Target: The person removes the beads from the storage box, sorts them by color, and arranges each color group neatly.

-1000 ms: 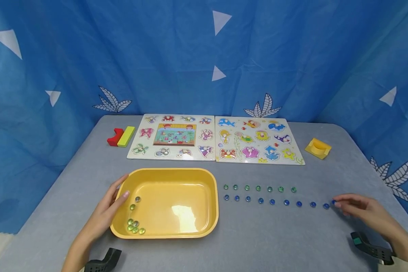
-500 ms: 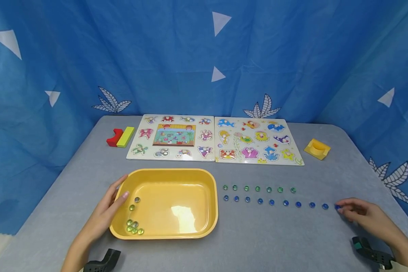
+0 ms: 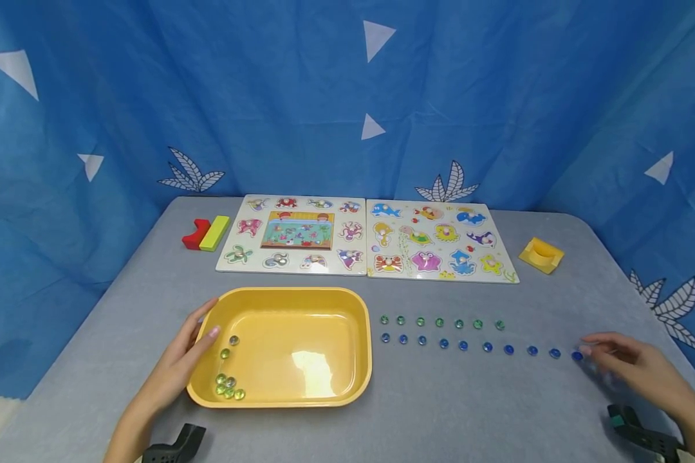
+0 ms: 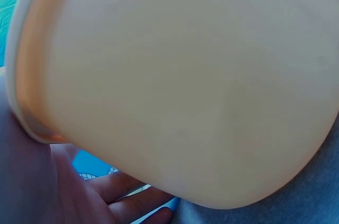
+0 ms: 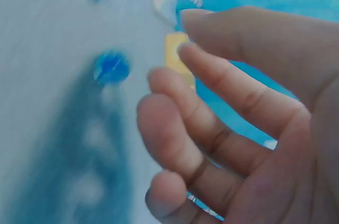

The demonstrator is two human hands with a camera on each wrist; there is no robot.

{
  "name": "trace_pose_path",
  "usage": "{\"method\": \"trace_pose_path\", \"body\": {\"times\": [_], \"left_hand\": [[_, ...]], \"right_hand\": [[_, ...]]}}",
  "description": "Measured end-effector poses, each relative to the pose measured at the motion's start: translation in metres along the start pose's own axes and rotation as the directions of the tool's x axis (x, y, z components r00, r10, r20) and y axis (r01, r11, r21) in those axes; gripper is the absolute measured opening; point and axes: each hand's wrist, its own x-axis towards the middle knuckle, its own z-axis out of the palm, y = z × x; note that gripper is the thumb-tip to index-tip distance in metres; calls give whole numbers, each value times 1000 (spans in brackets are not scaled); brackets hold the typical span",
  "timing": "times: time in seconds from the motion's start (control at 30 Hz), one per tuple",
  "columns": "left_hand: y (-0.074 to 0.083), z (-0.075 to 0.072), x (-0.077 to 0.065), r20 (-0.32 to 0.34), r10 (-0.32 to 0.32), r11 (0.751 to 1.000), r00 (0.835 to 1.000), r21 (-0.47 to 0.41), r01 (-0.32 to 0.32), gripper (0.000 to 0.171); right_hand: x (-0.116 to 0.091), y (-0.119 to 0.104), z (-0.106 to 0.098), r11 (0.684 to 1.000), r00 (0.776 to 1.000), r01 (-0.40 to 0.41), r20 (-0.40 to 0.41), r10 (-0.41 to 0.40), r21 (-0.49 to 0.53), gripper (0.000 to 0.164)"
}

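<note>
My left hand [image 3: 176,357] grips the left rim of a yellow tray [image 3: 289,400], thumb over the inside and fingers outside. In the left wrist view, the fingers [image 4: 140,203] show beyond the tray's wall [image 4: 159,102]. Several yellow-green and greyish glass beads [image 3: 230,381] lie at the tray's left side. Over the table at the right, my right hand [image 3: 637,366] holds nothing, its fingers loosely bent. A blue glass bead [image 5: 112,67] lies just off its fingertips, at the right end of a blue bead row [image 3: 487,348]. Behind runs a shorter row of green glass beads [image 3: 459,324].
Two peg puzzle boards with sea animals, the left one [image 3: 292,260] and the right one [image 3: 402,247], lie side by side at the back. A red block [image 3: 194,236] and a lime block [image 3: 214,233] sit back left. One yellow block [image 3: 541,255] stands back right.
My right hand first moved the last blue bead slightly right and nearer, to the row's end. Its fingers have since let go and drawn off rightward. The left hand and tray stayed put.
</note>
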Motion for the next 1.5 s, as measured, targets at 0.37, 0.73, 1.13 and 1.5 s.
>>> {"method": "trace_pose_path", "body": {"times": [0.37,0.73,1.13,1.5], "left_hand": [[2,-2,0,11,-22,1000,1000,-9,22,54],[1,-2,-1,6,-16,1000,1000,-19,16,54],[3,-1,1,13,-30,999,999,-16,31,55],[-2,-2,0,16,8,1000,1000,-28,-8,52]], "right_hand": [[16,-106,-10,941,946,294,87,-311,168,41],[49,-289,56,707,541,515,456,-707,485,32],[46,-411,159,688,192,516,714,-673,510,39],[14,-432,226,792,207,432,808,-552,431,32]]}}
